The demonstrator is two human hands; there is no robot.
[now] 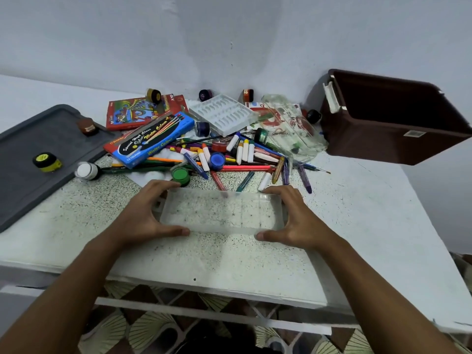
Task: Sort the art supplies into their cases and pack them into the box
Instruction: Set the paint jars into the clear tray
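- Left hand (pixel 143 213) and right hand (pixel 286 218) gripped the 2 short ends of a clear plastic case (pixel 221 210), thumbs on its near edge, fingers curled over its far edge.
- The rectangular, translucent case sat on the speckled tabletop (pixel 229 256), nothing visible inside.
- Just beyond it lay a heap of crayons (pixel 245 152), pens and round paint pots.
- A brown box (pixel 393 118) stood at far right; a grey lid (pixel 38 159) at left carried 2 pots.
- Bare tabletop lay between case and near edge.
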